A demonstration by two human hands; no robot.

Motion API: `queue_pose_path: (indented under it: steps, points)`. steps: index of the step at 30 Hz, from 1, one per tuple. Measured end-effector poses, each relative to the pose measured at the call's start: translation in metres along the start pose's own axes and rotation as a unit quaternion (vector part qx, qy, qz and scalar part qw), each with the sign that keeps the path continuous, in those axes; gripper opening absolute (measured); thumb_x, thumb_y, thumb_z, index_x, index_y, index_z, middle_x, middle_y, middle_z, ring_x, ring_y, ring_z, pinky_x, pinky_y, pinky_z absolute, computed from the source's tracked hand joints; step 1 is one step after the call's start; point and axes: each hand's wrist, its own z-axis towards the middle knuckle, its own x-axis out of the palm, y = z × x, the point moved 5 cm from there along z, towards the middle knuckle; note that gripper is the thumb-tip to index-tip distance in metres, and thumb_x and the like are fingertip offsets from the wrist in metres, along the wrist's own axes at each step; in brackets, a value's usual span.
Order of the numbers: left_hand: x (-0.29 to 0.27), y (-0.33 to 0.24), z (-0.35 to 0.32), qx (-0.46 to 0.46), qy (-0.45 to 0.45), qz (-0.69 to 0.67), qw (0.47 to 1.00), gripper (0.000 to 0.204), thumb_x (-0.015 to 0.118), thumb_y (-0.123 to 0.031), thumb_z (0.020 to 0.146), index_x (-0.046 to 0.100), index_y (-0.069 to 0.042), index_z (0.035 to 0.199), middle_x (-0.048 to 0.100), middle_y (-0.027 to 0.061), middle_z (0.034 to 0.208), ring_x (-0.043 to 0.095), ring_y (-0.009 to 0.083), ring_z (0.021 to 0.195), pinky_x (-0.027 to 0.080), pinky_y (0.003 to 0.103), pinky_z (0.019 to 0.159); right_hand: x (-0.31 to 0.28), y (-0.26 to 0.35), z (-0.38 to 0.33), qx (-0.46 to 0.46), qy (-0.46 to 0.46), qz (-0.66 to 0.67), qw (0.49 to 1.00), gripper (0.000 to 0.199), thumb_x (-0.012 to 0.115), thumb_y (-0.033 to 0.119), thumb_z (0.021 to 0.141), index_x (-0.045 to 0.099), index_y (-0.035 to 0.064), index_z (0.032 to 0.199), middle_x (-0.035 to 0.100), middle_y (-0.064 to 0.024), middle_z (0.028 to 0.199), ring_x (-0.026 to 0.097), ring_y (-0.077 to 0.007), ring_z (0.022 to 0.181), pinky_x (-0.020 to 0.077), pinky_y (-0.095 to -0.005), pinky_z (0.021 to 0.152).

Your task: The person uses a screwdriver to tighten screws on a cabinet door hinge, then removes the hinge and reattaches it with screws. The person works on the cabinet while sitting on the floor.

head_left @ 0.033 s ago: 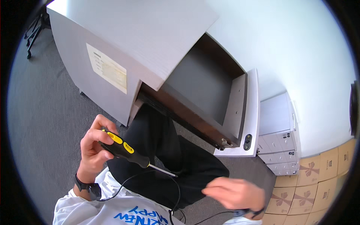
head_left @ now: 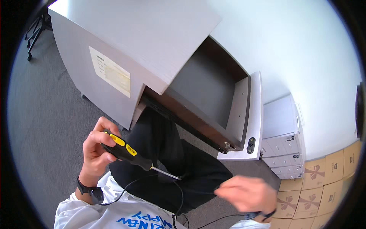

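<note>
A screwdriver [head_left: 143, 162] with a black and yellow handle is in my left hand [head_left: 96, 148], the fingers wrapped round the handle's end. Its thin metal shaft points right and slightly down, above my black trousers. To the right, my right hand [head_left: 247, 194] is closed with fingertips pinched together, somewhat blurred. A tiny dark spot shows at those fingertips, too small to name. In front of me an open drawer [head_left: 206, 86] juts rightward from a pale grey cabinet [head_left: 126, 34]. On the drawer's front panel [head_left: 256, 110] sits a black oval fitting [head_left: 251, 145], beyond my right hand.
A paper label [head_left: 110, 71] is stuck on the cabinet's side. Small drawer units [head_left: 280, 145] stand by the white wall, with stacked cardboard boxes [head_left: 299, 200] at right. A black cable [head_left: 181, 192] runs across my lap. Chair legs [head_left: 36, 36] show at far left.
My right hand has moved a little to the right and slightly up, still pinched. The left hand and screwdriver have barely shifted.
</note>
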Motion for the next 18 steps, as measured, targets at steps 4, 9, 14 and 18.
queue_pose_path:
  steps: [4,9,14,18]
  points:
    - [0.001,0.005,0.001,-0.028,-0.03,-0.061,0.997,0.035,0.079,-0.032,0.091,0.06,-0.009,0.11,0.052,0.0137,0.112,0.068,0.0141,0.084,0.061,0.021,0.066,-0.087,0.029,0.06,-0.071,-0.185,-0.115,0.973,0.016,0.065,-0.005,0.085,0.069,0.0012,0.1,0.067,-0.009,0.081,0.066,-0.0152,0.071,0.0522,-0.0255,0.063]
    - [0.006,0.005,-0.003,-0.074,-0.035,-0.155,0.985,0.036,0.076,-0.034,0.093,0.059,-0.011,0.114,0.053,0.0137,0.113,0.068,0.0124,0.088,0.061,0.019,0.065,-0.114,0.019,0.167,-0.014,-0.235,0.051,0.971,0.013,0.06,0.001,0.096,0.068,-0.0029,0.105,0.068,-0.0094,0.088,0.067,-0.0138,0.075,0.0553,-0.0253,0.067]
    - [0.007,0.002,-0.008,-0.097,-0.038,-0.179,0.978,0.033,0.077,-0.034,0.092,0.061,-0.014,0.113,0.055,0.0122,0.112,0.068,0.0107,0.089,0.061,0.02,0.066,-0.099,0.004,0.246,-0.052,-0.201,0.048,0.977,0.017,0.06,0.006,0.098,0.069,-0.0046,0.107,0.071,-0.0104,0.091,0.071,-0.0153,0.08,0.0583,-0.0282,0.073]
    - [0.003,0.002,-0.009,-0.101,-0.043,-0.181,0.977,0.032,0.077,-0.034,0.092,0.062,-0.015,0.113,0.056,0.0117,0.112,0.067,0.0116,0.09,0.061,0.021,0.066,-0.09,-0.007,0.264,-0.043,-0.197,0.031,0.979,0.019,0.058,0.008,0.097,0.069,-0.0044,0.106,0.073,-0.0106,0.09,0.07,-0.0152,0.077,0.0573,-0.0287,0.073]
